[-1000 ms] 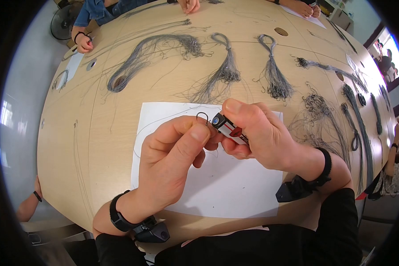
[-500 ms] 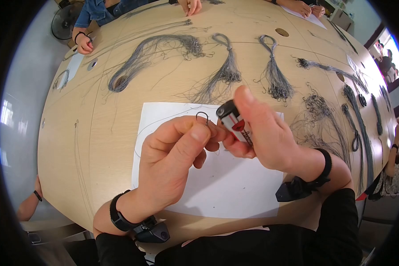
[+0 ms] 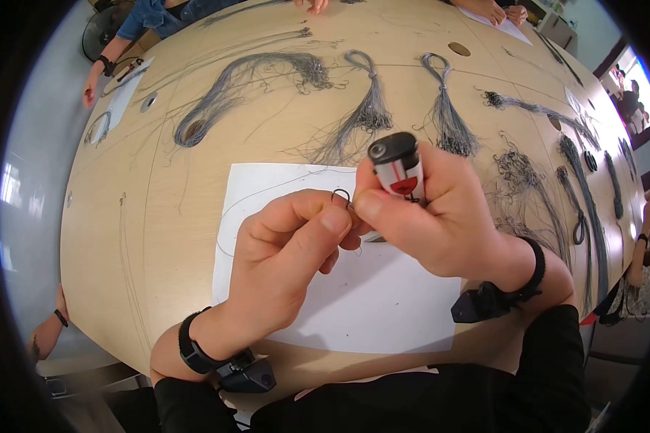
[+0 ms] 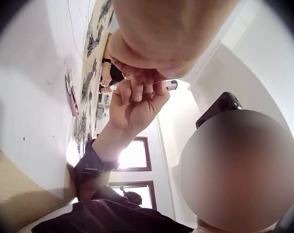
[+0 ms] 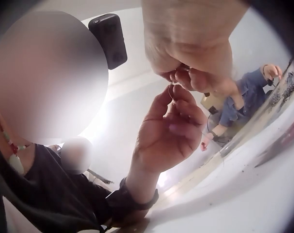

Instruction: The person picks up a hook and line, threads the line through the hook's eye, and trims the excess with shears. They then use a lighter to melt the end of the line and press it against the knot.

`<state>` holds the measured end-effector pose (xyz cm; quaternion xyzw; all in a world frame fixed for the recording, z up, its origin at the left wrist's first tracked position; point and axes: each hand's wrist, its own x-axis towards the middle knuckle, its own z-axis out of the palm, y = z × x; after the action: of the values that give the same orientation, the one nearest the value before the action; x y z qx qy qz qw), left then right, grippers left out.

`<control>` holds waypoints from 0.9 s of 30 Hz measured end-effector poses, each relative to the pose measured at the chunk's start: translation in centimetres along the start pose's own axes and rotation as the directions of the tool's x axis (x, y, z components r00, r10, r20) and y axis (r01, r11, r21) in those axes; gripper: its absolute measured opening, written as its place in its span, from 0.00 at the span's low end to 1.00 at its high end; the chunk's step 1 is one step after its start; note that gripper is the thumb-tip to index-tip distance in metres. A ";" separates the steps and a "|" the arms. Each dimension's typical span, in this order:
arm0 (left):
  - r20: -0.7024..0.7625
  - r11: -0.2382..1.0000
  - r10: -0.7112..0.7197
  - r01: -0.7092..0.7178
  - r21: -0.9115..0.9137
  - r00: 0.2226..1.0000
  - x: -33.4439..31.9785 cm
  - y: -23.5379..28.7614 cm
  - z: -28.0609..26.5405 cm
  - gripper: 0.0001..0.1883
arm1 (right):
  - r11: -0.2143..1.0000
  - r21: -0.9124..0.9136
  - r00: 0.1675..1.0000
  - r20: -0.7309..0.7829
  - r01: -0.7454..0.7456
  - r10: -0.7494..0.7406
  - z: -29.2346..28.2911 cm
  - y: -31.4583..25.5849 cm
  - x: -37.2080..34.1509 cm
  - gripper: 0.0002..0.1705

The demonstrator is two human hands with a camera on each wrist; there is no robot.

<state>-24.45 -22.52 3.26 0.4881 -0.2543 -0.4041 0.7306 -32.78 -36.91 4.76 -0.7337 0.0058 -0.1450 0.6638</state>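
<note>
My left hand [image 3: 285,249] pinches a dark fish hook [image 3: 341,190] between thumb and forefinger, its bend standing above the fingertips. Close beside it, my right hand [image 3: 448,216] grips a white, red and black lighter [image 3: 399,169] upright in its curled fingers. The right thumb and forefinger meet right at the hook, by the left fingertips. A thin line [image 5: 170,92] shows between the two hands in the right wrist view. Under the hands lies a white sheet of paper [image 3: 383,310], with pink-handled snips [image 4: 72,97] on it in the left wrist view.
Bundles of hooked line lie beyond the paper: a long curved one [image 3: 242,72], a looped one [image 3: 372,101] and another looped one [image 3: 440,94]. A loose tangle [image 3: 520,173] and several more bundles are at the right. Another person's hand [image 3: 90,94] is at the far left.
The lighter has swung from pointing at the hook to upright, up and right of it. My right thumb has left its top and come down beside the hook. The far-left person's hand has moved outward.
</note>
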 end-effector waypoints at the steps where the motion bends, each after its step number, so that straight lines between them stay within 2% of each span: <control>1: 0.000 1.000 -0.001 0.001 0.000 1.000 0.0 0.1 0.2 0.07 | 1.000 0.001 1.000 0.000 0.000 0.000 -0.2 -0.4 0.1 0.04; 3: -0.035 1.000 0.010 -0.010 0.022 0.999 -0.1 0.3 0.5 0.08 | 0.995 0.014 0.995 0.011 -0.102 0.102 -0.5 -1.4 0.3 0.03; 6: -0.025 1.000 0.005 -0.005 0.013 1.000 -0.1 0.1 0.3 0.07 | 0.987 0.058 0.988 0.019 -0.151 0.150 -0.2 -1.1 0.1 0.03; 7: -0.025 1.000 0.005 -0.005 0.014 1.000 -0.1 0.0 0.1 0.07 | 0.987 0.058 0.989 0.019 -0.151 0.150 0.0 -0.8 0.1 0.03; 9: 0.014 1.000 0.009 -0.009 -0.015 1.000 0.0 -0.1 -0.2 0.07 | 0.995 0.070 0.994 -0.082 -0.069 0.074 0.6 0.0 0.0 0.08; 12: 0.022 1.000 0.004 -0.003 -0.031 1.000 -0.1 -0.2 0.0 0.07 | 1.000 -0.025 1.000 -0.030 -0.004 0.003 0.2 0.1 0.0 0.08; 16: 0.045 1.000 0.002 -0.001 -0.028 0.999 -0.3 0.0 0.2 0.07 | 1.000 -0.005 0.999 -0.049 0.005 -0.006 0.2 -0.6 0.1 0.08; 18: -0.002 1.000 0.012 -0.012 0.001 1.000 -0.3 0.2 0.5 0.07 | 0.996 0.045 0.997 -0.008 -0.082 0.083 -0.4 -1.2 0.3 0.05; 20: 0.000 1.000 0.013 -0.013 0.001 1.000 -0.3 0.2 0.4 0.07 | 0.993 0.006 0.993 0.007 -0.121 0.121 -0.5 -0.9 0.4 0.07; 22: 0.002 1.000 0.012 -0.012 0.000 1.000 -0.2 0.1 0.2 0.07 | 0.986 0.054 0.987 -0.041 -0.156 0.158 -0.1 -0.9 0.3 0.09; 23: 0.005 1.000 0.006 -0.006 0.004 1.000 -0.1 0.0 0.1 0.07 | 0.993 0.101 0.998 -0.030 -0.056 0.059 0.2 -0.1 0.3 0.10; 27: 0.021 1.000 -0.023 0.023 -0.020 1.000 -0.2 -0.1 0.1 0.07 | 0.999 0.043 0.999 -0.032 -0.030 0.031 0.2 0.3 0.0 0.10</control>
<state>-24.69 -22.43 3.22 0.4793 -0.2520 -0.4202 0.7282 -32.67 -36.72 4.47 -0.7167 0.0248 -0.1467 0.6813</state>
